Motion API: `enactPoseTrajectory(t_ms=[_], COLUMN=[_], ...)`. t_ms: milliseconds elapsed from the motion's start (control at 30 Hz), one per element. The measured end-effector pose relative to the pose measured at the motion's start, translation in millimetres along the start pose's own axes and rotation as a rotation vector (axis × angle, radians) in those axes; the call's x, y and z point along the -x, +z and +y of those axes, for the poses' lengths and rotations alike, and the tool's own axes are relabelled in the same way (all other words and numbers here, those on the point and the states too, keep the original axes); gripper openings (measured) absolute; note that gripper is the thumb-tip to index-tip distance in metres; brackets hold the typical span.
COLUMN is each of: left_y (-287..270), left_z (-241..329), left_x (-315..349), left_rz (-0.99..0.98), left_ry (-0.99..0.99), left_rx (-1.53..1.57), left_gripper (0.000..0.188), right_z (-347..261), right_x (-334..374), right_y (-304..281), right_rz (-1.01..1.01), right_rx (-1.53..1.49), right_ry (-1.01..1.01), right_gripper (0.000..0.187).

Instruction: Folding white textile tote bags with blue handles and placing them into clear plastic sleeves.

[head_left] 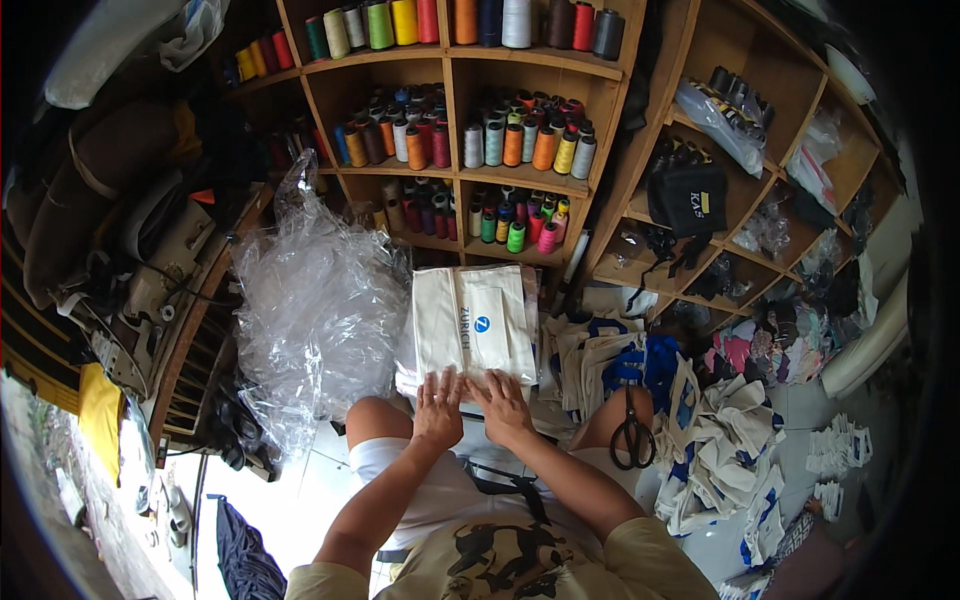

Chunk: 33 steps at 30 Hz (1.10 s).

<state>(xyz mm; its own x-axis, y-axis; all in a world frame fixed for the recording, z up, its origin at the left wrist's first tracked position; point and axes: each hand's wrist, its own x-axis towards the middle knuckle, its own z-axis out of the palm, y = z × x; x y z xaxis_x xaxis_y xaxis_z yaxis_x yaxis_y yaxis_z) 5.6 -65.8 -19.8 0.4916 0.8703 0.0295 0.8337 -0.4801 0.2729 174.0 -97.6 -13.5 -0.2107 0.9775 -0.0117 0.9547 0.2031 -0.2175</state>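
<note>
A folded cream canvas bag [433,318] lies on top of a flat stack in front of me. It bears a round blue mark and dark lettering. My left hand [439,408] rests flat on its near edge, fingers stretched out. Beside it, my right hand [502,408] lies on the same edge with its fingers apart. Neither hand grips anything. Clear plastic shows at the stack's sides, and what lies under the top bag is mostly hidden. Black-handled scissors [632,438] rest on my right thigh.
A big heap of clear plastic bags [318,310] stands left of the stack. Cream bags with blue straps [715,450] are piled on the floor at right. Wooden shelves [450,58] with thread cones rise behind. A sewing machine [140,290] is at far left.
</note>
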Motion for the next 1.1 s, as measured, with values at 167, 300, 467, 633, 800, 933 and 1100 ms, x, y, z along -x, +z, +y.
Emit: enactPoseTrajectory(t_ms=[167, 300, 467, 633, 800, 933, 1100], left_y=[3.9, 0.6, -9.3, -8.8, 10.4, 4.1, 13.2], left_z=[-0.9, -2.1, 3.2, -22.3, -46.5, -61.3, -84.1], left_x=[1.5, 3.9, 1.8, 5.8, -7.8, -16.2, -6.5], left_rz=[-0.026, -0.047, -0.053, 0.478, 0.212, -0.041, 0.017], left_ry=[-0.007, -0.009, 0.005, -0.181, -0.72, -0.902, -0.919], left_rx=[0.011, -0.002, 0.004, 0.302, 0.533, 1.056, 1.573], left_gripper=[0.069, 0.071, 0.073, 0.051, 0.054, 0.043, 0.03], right_z=[20.8, 37.0, 68.1, 72.5, 103.8, 114.4, 116.0], right_x=[8.9, 17.4, 20.2, 0.8, -12.2, -8.0, -5.5], right_y=[0.2, -14.4, 0.8, -8.7, 11.9, -1.8, 4.0], right_rz=[0.069, 0.093, 0.351, 0.532, 0.191, 0.118, 0.12], right_rx=[-0.045, -0.054, -0.471, -0.772, -1.432, -1.747, -1.76], right_ry=[-0.025, 0.083, 0.078, 0.696, 0.902, 0.883, 0.929], right_gripper=[0.068, 0.069, 0.076, 0.05, 0.018, 0.013, 0.013])
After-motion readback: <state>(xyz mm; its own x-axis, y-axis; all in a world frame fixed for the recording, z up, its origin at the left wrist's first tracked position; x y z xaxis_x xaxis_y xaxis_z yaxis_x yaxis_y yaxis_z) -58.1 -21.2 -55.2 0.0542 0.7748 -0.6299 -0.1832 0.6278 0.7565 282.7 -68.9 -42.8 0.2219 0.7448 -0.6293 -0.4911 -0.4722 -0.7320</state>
